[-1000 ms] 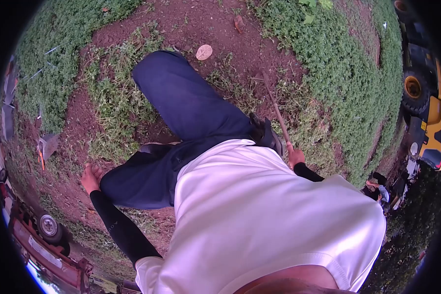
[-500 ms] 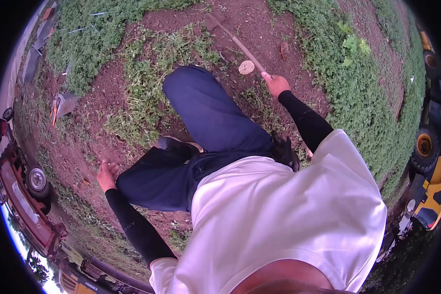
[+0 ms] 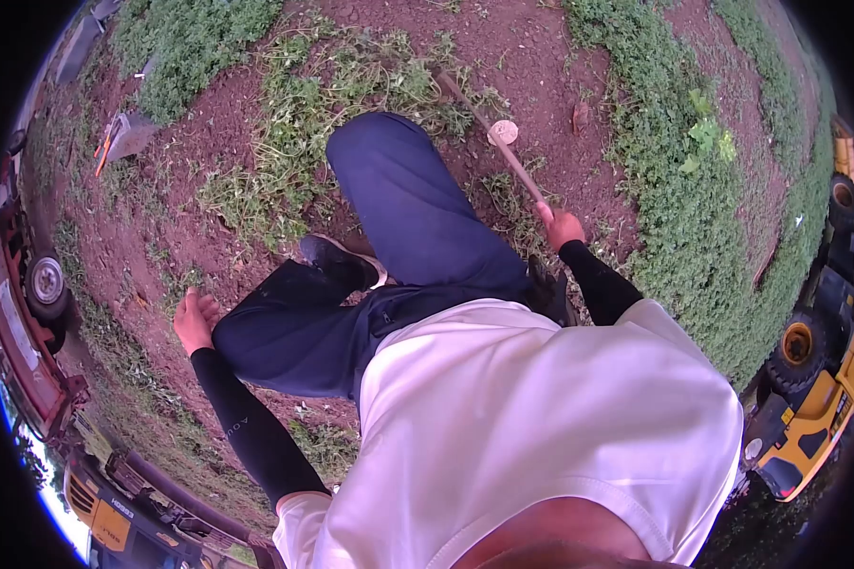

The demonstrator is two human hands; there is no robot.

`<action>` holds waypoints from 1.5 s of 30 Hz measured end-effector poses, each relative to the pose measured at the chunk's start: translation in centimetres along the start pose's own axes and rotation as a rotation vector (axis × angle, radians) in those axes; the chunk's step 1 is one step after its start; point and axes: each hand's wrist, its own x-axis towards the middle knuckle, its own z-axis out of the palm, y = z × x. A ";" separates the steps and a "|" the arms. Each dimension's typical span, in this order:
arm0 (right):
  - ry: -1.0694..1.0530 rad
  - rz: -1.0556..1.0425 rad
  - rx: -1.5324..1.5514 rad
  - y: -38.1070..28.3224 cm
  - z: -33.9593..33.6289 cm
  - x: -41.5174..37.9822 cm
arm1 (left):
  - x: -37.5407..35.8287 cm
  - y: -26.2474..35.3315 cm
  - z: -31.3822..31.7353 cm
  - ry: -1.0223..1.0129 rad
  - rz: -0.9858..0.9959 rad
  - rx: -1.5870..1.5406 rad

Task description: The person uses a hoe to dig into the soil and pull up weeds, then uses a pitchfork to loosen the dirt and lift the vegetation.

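My right hand [image 3: 565, 229] grips the wooden handle of a long tool that looks like a hoe [image 3: 514, 167]. The handle slants away to the upper left, and its far end lies among pulled-looking weeds [image 3: 408, 76], where the blade is mostly hidden. Beside the handle, partly behind it, a pale round disc [image 3: 505, 132] lies on the soil. Near my bent knee, my left hand [image 3: 195, 320] is held with its fingers curled in, and nothing shows in it.
Low green plants [image 3: 674, 209] cover the ground on the right. A grey object with orange parts [image 3: 128, 136] lies at the left. A red vehicle [image 3: 24, 322] stands at the left edge, a yellow machine [image 3: 816, 408] at the right, and another yellow machine [image 3: 109, 517] at the lower left.
My right hand has drawn back toward my body with the hoe. Its far end has gone from bare soil into the weeds. The whole view has shifted slightly; my left hand stays curled near the knee.
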 end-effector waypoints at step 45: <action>0.131 -0.037 -0.071 7.9 -9.4 4.6 | 1.2 -0.7 -0.9 0.062 0.056 -0.161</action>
